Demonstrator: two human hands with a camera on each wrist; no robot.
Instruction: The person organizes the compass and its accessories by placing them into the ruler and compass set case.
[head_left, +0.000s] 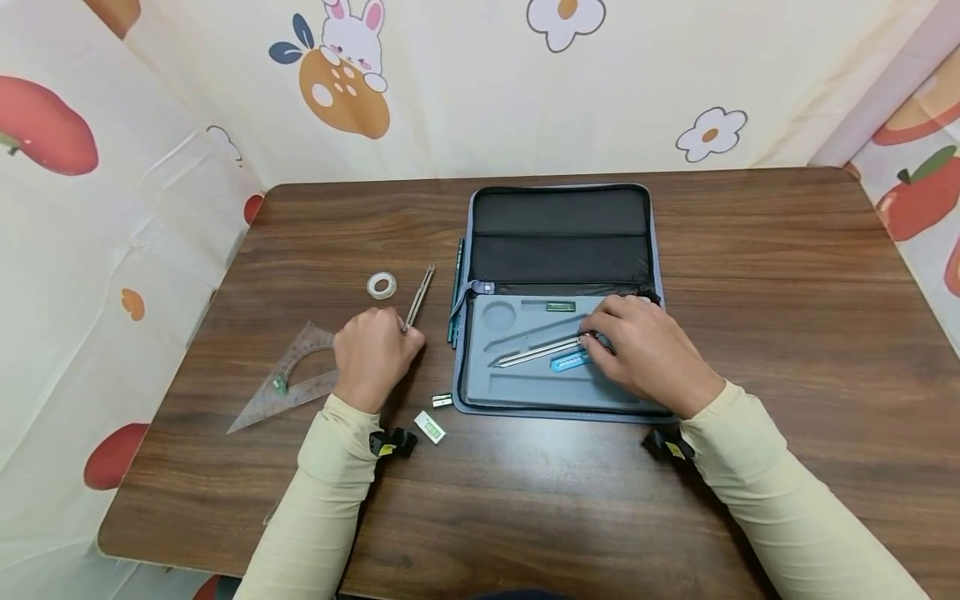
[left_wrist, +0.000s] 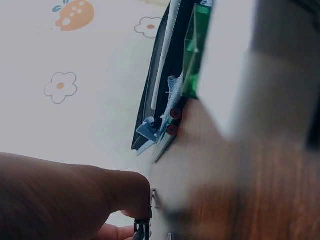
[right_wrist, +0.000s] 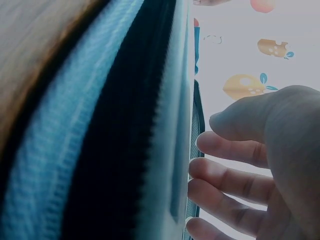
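My left hand (head_left: 375, 354) grips the end of a slim metal drawing compass (head_left: 422, 293), whose legs point away from me above the table left of the case. The left wrist view shows the compass's dark ribbed end (left_wrist: 142, 229) at the fingertips. My right hand (head_left: 637, 346) is over the grey tray (head_left: 525, 392) of an open zip case, its fingers loosely bent. Its thumb and forefinger are by the end of a second silver pointed instrument (head_left: 532, 353) lying slantwise in the tray. Beside that lies a light-blue piece (head_left: 572, 360), partly hidden by the hand.
A small green box (head_left: 560, 307) sits in the tray. Left of the case are a white tape roll (head_left: 381, 285), a clear set square (head_left: 281, 407), dark green pencils (head_left: 455, 308), a metal sharpener (head_left: 442, 400) and a white-and-green eraser (head_left: 430, 427). The black-lined lid (head_left: 562, 237) stands open behind.
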